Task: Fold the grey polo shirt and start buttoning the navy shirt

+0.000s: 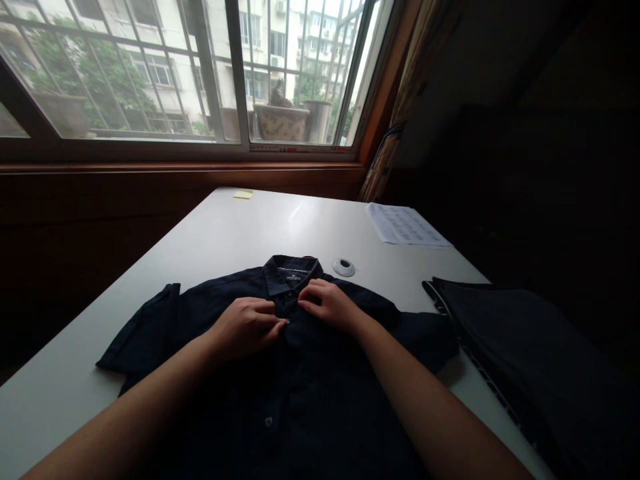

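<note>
Touching the dark shirt below its collar, both hands narrow, left pinching it

Daylight from window ahead, dim indoors, glare patch on white tabletop, navy shirt underexposed, right side near black, wide-angle stretch at edges

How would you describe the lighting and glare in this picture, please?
Head view: daylight from the wide, barred glass window leaves a pale sheen on the smooth white tabletop; head view: the dark navy collared shirt is dim, its lower folds hard to read; head view: the far right sinks into near-black shadow.
</note>
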`<state>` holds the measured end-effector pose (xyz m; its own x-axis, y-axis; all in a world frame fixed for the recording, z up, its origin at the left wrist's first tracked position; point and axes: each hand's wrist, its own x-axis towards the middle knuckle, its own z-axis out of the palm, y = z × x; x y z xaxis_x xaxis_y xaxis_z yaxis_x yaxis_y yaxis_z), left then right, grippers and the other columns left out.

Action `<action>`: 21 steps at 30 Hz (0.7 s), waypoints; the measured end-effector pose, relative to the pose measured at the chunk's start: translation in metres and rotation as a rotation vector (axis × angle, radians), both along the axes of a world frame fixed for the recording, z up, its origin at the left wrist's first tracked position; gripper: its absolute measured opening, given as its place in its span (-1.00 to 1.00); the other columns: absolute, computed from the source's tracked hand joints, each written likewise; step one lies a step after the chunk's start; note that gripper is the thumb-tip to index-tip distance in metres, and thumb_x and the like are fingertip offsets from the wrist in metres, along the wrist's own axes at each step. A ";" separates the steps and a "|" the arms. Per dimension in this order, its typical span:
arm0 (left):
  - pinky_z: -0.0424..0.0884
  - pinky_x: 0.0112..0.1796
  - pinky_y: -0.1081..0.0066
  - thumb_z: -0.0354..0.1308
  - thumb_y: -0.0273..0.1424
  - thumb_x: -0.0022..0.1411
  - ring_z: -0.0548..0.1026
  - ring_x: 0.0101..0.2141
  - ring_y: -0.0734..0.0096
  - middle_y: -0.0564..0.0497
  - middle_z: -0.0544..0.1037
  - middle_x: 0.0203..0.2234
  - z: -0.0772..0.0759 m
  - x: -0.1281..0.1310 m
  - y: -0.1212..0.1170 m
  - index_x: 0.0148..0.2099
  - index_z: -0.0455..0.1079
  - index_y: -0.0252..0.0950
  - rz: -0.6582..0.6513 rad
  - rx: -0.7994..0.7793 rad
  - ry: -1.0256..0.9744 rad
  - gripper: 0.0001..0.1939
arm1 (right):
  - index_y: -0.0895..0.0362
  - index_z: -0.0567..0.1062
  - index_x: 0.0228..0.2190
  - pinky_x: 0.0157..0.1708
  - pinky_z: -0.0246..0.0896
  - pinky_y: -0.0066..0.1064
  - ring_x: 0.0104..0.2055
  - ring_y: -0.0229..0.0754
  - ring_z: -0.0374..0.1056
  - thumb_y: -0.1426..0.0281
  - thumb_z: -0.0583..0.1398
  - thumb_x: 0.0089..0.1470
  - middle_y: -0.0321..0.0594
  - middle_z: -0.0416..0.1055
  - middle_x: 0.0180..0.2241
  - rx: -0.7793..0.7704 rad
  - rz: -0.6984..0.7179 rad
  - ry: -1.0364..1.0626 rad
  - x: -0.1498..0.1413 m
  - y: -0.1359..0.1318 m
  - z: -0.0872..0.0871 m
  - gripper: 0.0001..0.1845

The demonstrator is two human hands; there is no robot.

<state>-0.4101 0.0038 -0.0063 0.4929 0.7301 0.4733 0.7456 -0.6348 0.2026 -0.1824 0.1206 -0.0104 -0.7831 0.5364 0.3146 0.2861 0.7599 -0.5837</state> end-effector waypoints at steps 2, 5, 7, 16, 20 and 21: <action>0.19 -0.47 0.41 0.10 -0.36 0.38 0.33 -0.54 0.52 0.08 0.40 -0.57 0.000 0.000 0.000 -0.44 0.51 -0.24 -0.004 0.014 0.002 -0.67 | 0.10 0.55 -0.33 -0.20 0.28 -0.35 -0.23 -0.17 0.35 0.43 0.28 0.14 -0.24 0.43 -0.34 0.001 0.003 0.003 0.000 0.000 -0.001 -0.99; 0.18 -0.47 0.40 0.09 -0.36 0.38 0.32 -0.54 0.51 0.08 0.41 -0.57 -0.001 0.000 0.000 -0.43 0.52 -0.23 -0.009 0.032 0.016 -0.67 | 0.10 0.55 -0.34 -0.21 0.28 -0.35 -0.23 -0.16 0.35 0.44 0.28 0.14 -0.24 0.44 -0.34 -0.001 0.003 0.003 0.000 0.000 -0.001 -0.98; 0.18 -0.47 0.40 0.09 -0.36 0.38 0.32 -0.54 0.51 0.08 0.41 -0.57 -0.002 -0.001 0.000 -0.41 0.53 -0.22 -0.012 0.050 0.026 -0.69 | 0.10 0.55 -0.34 -0.21 0.28 -0.35 -0.23 -0.16 0.36 0.44 0.28 0.14 -0.24 0.44 -0.35 -0.001 0.001 0.004 0.000 0.000 -0.001 -0.98; 0.23 -0.46 0.41 0.09 -0.37 0.38 0.37 -0.52 0.51 0.08 0.46 -0.52 -0.002 -0.001 0.000 -0.26 0.58 -0.18 -0.042 0.077 0.070 -0.76 | 0.10 0.55 -0.34 -0.20 0.29 -0.34 -0.24 -0.17 0.36 0.43 0.28 0.14 -0.24 0.43 -0.35 0.004 0.004 0.010 0.000 -0.001 0.000 -0.99; 0.26 -0.46 0.42 0.08 -0.37 0.38 0.39 -0.52 0.50 0.07 0.47 -0.50 -0.002 0.000 -0.001 -0.19 0.58 -0.17 -0.039 0.081 0.083 -0.78 | 0.10 0.55 -0.34 -0.21 0.29 -0.35 -0.24 -0.17 0.36 0.44 0.28 0.14 -0.24 0.43 -0.36 0.007 0.001 0.011 0.000 0.000 0.000 -0.98; 0.27 -0.46 0.43 0.08 -0.38 0.37 0.40 -0.51 0.50 0.07 0.48 -0.49 -0.002 0.000 -0.001 -0.15 0.58 -0.16 -0.036 0.080 0.084 -0.78 | 0.10 0.55 -0.34 -0.21 0.29 -0.35 -0.24 -0.17 0.36 0.45 0.28 0.14 -0.24 0.43 -0.36 0.007 0.001 0.010 0.000 0.000 0.000 -0.98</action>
<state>-0.4103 0.0030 -0.0082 0.5587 0.6728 0.4850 0.7343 -0.6731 0.0878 -0.1822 0.1205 -0.0104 -0.7801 0.5338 0.3265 0.2795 0.7641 -0.5814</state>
